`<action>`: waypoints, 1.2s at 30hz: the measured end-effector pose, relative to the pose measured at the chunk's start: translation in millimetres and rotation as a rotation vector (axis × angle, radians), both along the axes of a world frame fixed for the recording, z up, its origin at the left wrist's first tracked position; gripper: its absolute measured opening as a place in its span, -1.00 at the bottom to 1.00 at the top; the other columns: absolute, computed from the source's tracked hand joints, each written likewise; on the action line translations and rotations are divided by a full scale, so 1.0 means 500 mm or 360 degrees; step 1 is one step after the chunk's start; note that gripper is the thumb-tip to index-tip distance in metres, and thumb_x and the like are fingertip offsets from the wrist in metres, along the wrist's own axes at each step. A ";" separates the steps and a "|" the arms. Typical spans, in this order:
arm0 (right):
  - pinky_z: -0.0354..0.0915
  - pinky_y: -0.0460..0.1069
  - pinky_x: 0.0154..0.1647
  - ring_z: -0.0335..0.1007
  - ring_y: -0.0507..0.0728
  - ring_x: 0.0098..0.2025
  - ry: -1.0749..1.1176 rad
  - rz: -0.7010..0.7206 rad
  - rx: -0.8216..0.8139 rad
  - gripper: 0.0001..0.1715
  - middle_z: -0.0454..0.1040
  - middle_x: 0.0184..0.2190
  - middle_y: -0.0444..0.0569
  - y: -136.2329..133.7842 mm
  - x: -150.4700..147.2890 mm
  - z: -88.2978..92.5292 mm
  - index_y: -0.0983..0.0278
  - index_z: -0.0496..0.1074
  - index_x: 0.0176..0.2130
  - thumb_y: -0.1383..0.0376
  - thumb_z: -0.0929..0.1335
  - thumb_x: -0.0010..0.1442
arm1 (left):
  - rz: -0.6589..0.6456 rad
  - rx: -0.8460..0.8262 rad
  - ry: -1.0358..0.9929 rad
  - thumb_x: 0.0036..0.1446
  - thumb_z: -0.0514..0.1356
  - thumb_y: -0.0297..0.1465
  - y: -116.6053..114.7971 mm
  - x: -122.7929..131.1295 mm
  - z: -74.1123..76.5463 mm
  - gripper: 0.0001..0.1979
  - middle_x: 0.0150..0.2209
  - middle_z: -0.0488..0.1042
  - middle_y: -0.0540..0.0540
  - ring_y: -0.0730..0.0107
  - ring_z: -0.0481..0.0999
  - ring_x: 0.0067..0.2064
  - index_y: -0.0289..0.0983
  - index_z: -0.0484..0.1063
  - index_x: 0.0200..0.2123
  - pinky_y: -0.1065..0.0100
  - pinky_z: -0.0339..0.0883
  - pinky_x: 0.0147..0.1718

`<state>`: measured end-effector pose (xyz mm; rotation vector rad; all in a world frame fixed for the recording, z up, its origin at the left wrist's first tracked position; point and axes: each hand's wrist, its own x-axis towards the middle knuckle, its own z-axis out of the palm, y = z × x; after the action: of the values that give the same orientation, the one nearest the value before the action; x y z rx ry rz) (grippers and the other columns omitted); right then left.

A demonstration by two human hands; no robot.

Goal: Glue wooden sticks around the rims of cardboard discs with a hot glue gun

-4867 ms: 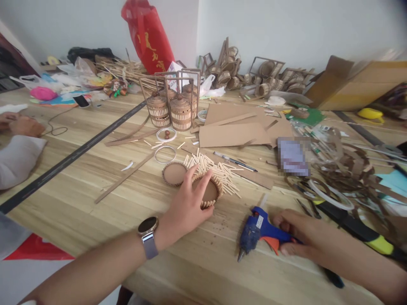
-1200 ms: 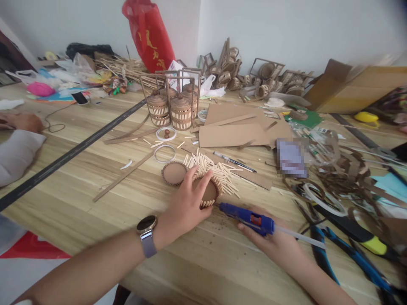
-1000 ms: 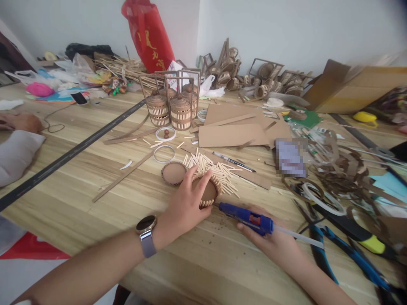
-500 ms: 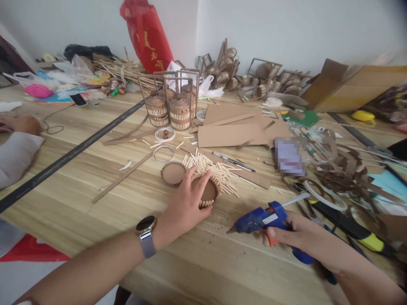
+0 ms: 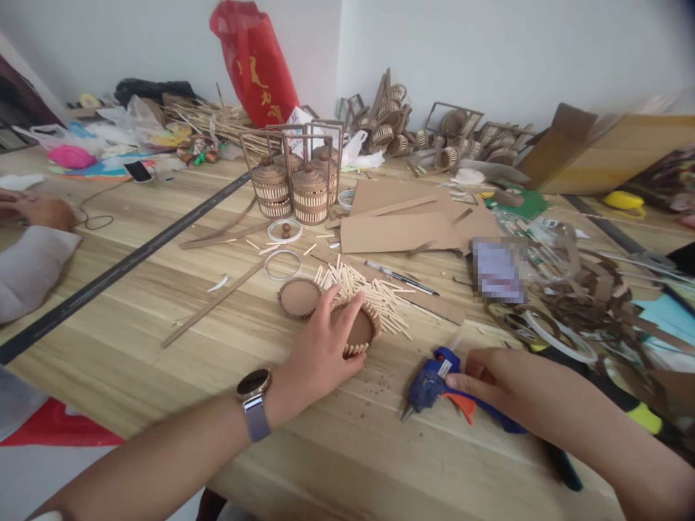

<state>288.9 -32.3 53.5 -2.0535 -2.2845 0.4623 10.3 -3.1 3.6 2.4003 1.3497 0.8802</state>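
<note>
My left hand (image 5: 320,340), a watch on its wrist, grips a small round cardboard basket (image 5: 361,329) walled with short sticks. Its fingers reach over the rim and the thumb presses the near side. Left of it lies a shallow round tray (image 5: 299,297) with a brown base. My right hand (image 5: 483,373) is closed around the handle of a blue glue gun (image 5: 428,383) with an orange trigger. The gun lies low at the table, its nozzle pointing left and toward me. Behind the basket is a loose pile of short wooden sticks (image 5: 374,289).
Finished lidded baskets (image 5: 310,195) stand behind white rings (image 5: 283,265). Cardboard sheets (image 5: 391,231) and a pen (image 5: 399,276) lie beyond the sticks. At right are brown strips (image 5: 586,297) and a cardboard box (image 5: 613,155). Another person's sleeve (image 5: 38,268) rests at far left.
The glue gun has come down and turned, its nozzle swinging toward me. My right hand has shifted on its handle. My left hand stays at the basket.
</note>
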 end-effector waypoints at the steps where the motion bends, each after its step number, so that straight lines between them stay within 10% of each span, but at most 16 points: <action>1: 0.03 -0.06 -0.67 0.29 0.08 -0.68 -0.0118 0.0024 -0.0066 -0.60 0.46 -0.67 -0.08 0.009 -0.011 0.009 0.17 0.43 -0.63 -0.01 0.39 0.04 | -0.0002 -0.0008 -0.0002 -0.04 0.33 -0.49 0.000 0.000 0.000 -0.06 0.30 -0.09 -0.25 -0.14 0.10 0.30 -0.08 -0.11 0.32 -0.05 0.27 0.15; 13: 0.15 -0.08 -0.36 0.45 0.12 -0.29 -0.0271 0.0314 0.0039 -0.78 0.56 -0.35 0.00 0.145 -0.166 0.014 0.26 0.45 -0.37 0.46 0.25 0.17 | -0.0017 -0.0016 0.0011 -0.04 0.33 -0.50 -0.001 -0.001 0.001 -0.07 0.30 -0.10 -0.29 -0.16 0.08 0.31 -0.11 -0.10 0.32 -0.07 0.26 0.14; 36: 0.22 -0.09 -0.24 0.46 0.13 -0.18 -0.0292 0.0423 0.0013 -0.84 0.56 -0.26 0.00 0.140 -0.162 0.004 0.28 0.50 -0.30 0.42 0.31 0.16 | -0.0025 0.0023 0.0039 -0.05 0.33 -0.50 -0.001 0.000 0.000 -0.06 0.30 -0.10 -0.28 -0.15 0.05 0.32 -0.14 -0.10 0.32 -0.04 0.25 0.16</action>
<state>207.7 37.9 55.5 -1.8667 -2.6765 0.2819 10.1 -3.4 3.7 2.4368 1.3360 0.8626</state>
